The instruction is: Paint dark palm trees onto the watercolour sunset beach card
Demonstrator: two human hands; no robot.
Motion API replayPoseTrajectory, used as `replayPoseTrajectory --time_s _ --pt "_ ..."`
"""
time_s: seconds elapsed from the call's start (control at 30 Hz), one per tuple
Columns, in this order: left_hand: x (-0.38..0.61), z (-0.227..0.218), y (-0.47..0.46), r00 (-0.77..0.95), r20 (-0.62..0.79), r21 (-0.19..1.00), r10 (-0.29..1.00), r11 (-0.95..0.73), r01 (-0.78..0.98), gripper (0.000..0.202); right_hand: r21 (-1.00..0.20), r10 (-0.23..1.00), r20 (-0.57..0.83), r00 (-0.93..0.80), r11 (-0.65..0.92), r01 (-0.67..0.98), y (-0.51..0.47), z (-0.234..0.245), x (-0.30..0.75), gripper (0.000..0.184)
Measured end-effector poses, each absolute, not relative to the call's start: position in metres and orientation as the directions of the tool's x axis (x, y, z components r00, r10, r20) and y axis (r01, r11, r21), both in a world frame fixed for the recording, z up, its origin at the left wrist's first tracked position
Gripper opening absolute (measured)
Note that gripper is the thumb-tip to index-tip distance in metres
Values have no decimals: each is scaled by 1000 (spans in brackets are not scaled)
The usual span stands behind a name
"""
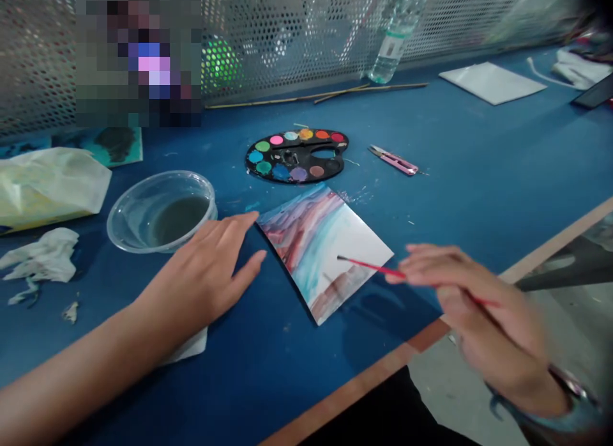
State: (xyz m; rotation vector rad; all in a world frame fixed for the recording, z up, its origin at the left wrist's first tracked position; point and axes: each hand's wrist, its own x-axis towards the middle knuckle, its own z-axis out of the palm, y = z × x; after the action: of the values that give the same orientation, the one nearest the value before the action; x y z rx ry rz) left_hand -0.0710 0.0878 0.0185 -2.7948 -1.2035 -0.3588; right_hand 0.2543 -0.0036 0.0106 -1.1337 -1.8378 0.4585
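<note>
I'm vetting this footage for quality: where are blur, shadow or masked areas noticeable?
Head view: the bare right hand looks soft and smeared towards its wrist; head view: dark shadow lies on the flat blue tabletop between that hand and the flat, painted white panel; head view: coarse pixel blocks mask part of the upper left, beside the grey perforated metal screen.

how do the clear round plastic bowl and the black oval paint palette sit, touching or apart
Apart. The head view plainly shows a strip of blue tabletop between the bowl and the palette.
</note>
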Motion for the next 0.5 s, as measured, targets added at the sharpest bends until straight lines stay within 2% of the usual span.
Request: replayPoseTrajectory --time_s 0.1,0.17,0.3,0.43,0.5 --pt "-66 6 96 633 224 23 741 -653 757 90 -516 787 527 -320 595 616 -28 5 253 34" --pt "-63 0 96 628 217 39 747 -649 759 100 -449 761 556 -333 613 651 -39 1 252 38" --pt "-63 -4 95 612 193 72 767 -633 771 97 -401 763 582 -280 569 718 -56 -4 249 44" --pt "-64 -4 95 592 162 80 790 -608 790 95 -385 777 522 -351 582 716 -64 -4 241 41" --pt "-64 -4 94 589 163 80 792 -605 792 94 -365 770 537 -344 580 728 -63 -3 237 41"
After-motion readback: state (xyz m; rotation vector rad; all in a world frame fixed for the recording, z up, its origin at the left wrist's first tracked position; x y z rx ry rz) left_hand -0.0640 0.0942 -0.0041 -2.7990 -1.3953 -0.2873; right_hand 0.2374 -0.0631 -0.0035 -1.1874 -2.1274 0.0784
